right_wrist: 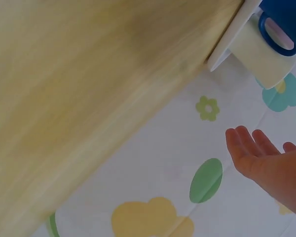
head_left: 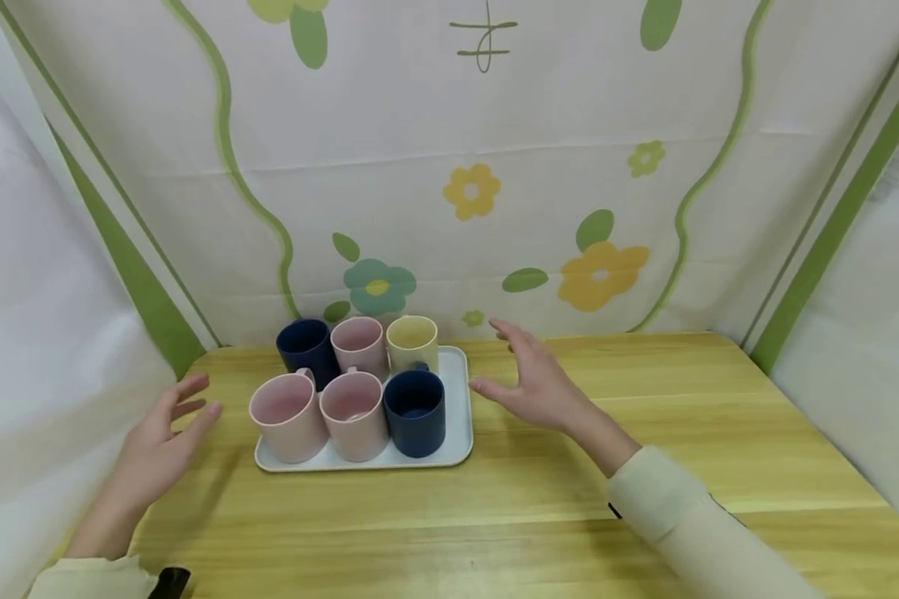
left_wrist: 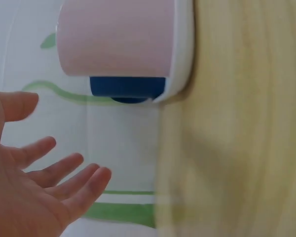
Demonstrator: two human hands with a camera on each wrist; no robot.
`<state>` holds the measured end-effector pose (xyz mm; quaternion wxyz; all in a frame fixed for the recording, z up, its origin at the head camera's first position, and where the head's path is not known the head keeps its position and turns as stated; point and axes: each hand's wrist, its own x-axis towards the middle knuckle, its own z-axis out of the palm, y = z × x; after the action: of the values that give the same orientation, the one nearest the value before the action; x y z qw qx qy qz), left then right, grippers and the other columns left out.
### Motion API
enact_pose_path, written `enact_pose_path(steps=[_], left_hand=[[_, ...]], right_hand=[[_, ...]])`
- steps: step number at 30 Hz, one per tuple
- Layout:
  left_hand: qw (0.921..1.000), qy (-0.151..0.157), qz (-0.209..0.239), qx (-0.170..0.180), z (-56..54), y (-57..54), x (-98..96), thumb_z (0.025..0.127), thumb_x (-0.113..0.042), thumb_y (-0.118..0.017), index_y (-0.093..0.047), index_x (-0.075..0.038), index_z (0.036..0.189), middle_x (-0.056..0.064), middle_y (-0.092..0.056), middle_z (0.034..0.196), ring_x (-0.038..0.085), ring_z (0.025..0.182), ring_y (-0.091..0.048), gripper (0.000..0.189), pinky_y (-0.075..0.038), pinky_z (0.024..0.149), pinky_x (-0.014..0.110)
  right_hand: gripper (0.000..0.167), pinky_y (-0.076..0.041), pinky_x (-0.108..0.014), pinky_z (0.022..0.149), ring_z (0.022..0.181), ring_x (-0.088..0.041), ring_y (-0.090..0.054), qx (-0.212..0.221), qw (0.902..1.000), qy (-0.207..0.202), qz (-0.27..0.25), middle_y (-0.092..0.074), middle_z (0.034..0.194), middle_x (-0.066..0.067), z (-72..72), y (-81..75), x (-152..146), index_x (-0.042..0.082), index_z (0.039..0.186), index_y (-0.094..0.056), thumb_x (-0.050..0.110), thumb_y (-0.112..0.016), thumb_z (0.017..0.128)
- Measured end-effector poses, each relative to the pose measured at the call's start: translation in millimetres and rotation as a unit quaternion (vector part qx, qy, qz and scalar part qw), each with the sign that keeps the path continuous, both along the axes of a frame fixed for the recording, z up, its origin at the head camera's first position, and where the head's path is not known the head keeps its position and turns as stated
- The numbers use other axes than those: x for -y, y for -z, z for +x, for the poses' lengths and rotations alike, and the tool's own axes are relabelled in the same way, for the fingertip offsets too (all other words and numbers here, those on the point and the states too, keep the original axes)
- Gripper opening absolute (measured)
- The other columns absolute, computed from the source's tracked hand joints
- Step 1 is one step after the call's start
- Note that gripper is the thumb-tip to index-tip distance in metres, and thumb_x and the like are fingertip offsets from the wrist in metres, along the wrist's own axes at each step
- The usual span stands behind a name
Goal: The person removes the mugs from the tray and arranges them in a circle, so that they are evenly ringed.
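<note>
Several mugs stand upright in two rows on a white tray [head_left: 459,416]. In the front row are a pink mug [head_left: 294,428] at the left, another pink mug [head_left: 355,428] and a dark blue mug [head_left: 417,428]. Behind them are a navy mug [head_left: 309,353], a pink mug [head_left: 360,349] and a pale yellow mug [head_left: 414,345]. To the left of the tray, my left hand [head_left: 153,453] hovers with fingers spread, touching nothing. My right hand [head_left: 539,383] is held to the right of the tray, fingers extended and apart from the mugs.
The tray lies on a wood-grain table [head_left: 539,532], left of its middle. A white cloth [head_left: 389,208] with printed flowers hangs behind the table's back edge. More white cloth [head_left: 60,333] closes off the left side, and another such panel the right.
</note>
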<state>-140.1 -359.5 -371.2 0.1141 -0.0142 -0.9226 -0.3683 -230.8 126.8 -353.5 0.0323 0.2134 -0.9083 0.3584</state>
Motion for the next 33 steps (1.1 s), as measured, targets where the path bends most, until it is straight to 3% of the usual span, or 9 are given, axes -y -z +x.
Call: enact_pose_path(steps=[4,7,11,13,16,17,19,23,33], left_hand=[[0.9956,0.012,0.061,0.071,-0.5,13.0,8.5,0.114,-0.030,-0.051,-0.024,0.007,0.164,0.034,-0.036,0.162,-0.027,0.104,-0.044,0.068,-0.052,0.081,0.009],[0.9857,0.030,0.106,0.128,-2.2,19.6,9.3,0.114,-0.028,-0.051,-0.016,0.012,0.164,0.041,-0.029,0.163,-0.028,0.101,-0.047,0.073,-0.055,0.084,0.013],[0.9763,0.053,0.127,0.167,-6.8,29.5,9.6,0.111,-0.026,-0.056,-0.016,0.013,0.164,0.041,-0.028,0.164,-0.026,0.106,-0.049,0.076,-0.052,0.087,0.011],[0.9758,0.055,0.117,0.176,-7.9,32.4,10.0,0.110,-0.027,-0.060,-0.020,0.012,0.164,0.039,-0.032,0.164,-0.026,0.108,-0.049,0.078,-0.053,0.091,0.015],[0.9741,0.052,0.108,0.191,-8.3,34.0,10.5,0.106,-0.027,-0.067,-0.025,0.008,0.164,0.035,-0.037,0.164,-0.026,0.108,-0.049,0.080,-0.053,0.107,0.040],[0.9741,0.049,0.101,0.196,-8.5,34.3,10.3,0.104,-0.029,-0.070,-0.028,0.006,0.164,0.033,-0.039,0.164,-0.027,0.107,-0.048,0.082,-0.052,0.107,0.041],[0.9737,0.049,0.094,0.202,-8.8,35.0,8.8,0.101,-0.029,-0.075,-0.032,0.004,0.164,0.031,-0.042,0.164,-0.026,0.106,-0.049,0.083,-0.052,0.107,0.039],[0.9773,0.058,0.085,0.185,-10.1,38.9,4.2,0.096,-0.025,-0.081,-0.039,0.004,0.161,0.030,-0.048,0.160,-0.022,0.106,-0.054,0.083,-0.049,0.087,0.011],[0.9812,0.060,0.077,0.166,-10.9,47.9,-4.1,0.093,-0.022,-0.083,-0.045,0.008,0.156,0.031,-0.054,0.154,-0.017,0.102,-0.057,0.079,-0.053,0.085,0.014]], right_hand=[[0.099,-0.044,-0.063,0.116,0.149,-0.038,-0.047,0.041,0.9988,-0.007,-0.025,-0.040,0.168,-0.009,0.4,2.0,9.7,0.023,0.170,-0.023,0.053,-0.078,0.093],[0.101,-0.045,-0.064,0.116,0.150,-0.040,-0.047,0.072,0.9964,-0.012,-0.044,-0.038,0.170,-0.009,1.2,1.9,15.3,0.023,0.170,-0.023,0.052,-0.080,0.092],[0.101,-0.043,-0.065,0.117,0.149,-0.042,-0.047,0.108,0.9899,-0.026,-0.089,-0.039,0.169,-0.009,3.2,2.1,20.1,0.026,0.169,-0.025,0.047,-0.084,0.090],[0.100,-0.041,-0.065,0.118,0.149,-0.043,-0.048,0.125,0.9846,-0.034,-0.118,-0.040,0.168,-0.009,3.8,3.4,23.3,0.027,0.168,-0.026,0.044,-0.086,0.089],[0.099,-0.040,-0.064,0.120,0.147,-0.044,-0.049,0.151,0.9744,-0.042,-0.161,-0.041,0.167,-0.008,4.3,5.7,29.8,0.026,0.167,-0.028,0.040,-0.087,0.089],[0.099,-0.040,-0.064,0.120,0.147,-0.044,-0.049,0.160,0.9707,-0.043,-0.174,-0.042,0.167,-0.007,4.8,6.6,32.1,0.025,0.167,-0.029,0.039,-0.088,0.088],[0.097,-0.040,-0.063,0.120,0.146,-0.044,-0.049,0.176,0.9639,-0.042,-0.195,-0.043,0.165,-0.007,6.2,8.6,36.6,0.024,0.166,-0.032,0.037,-0.088,0.088],[0.091,-0.045,-0.058,0.118,0.146,-0.042,-0.051,0.206,0.9530,-0.031,-0.220,-0.048,0.162,-0.006,11.4,11.7,45.5,0.022,0.162,-0.040,0.032,-0.090,0.087],[0.083,-0.050,-0.052,0.114,0.134,-0.032,-0.060,0.247,0.9437,-0.027,-0.219,-0.060,0.147,-0.008,12.1,18.4,63.8,0.011,0.155,-0.049,0.029,-0.091,0.085]])
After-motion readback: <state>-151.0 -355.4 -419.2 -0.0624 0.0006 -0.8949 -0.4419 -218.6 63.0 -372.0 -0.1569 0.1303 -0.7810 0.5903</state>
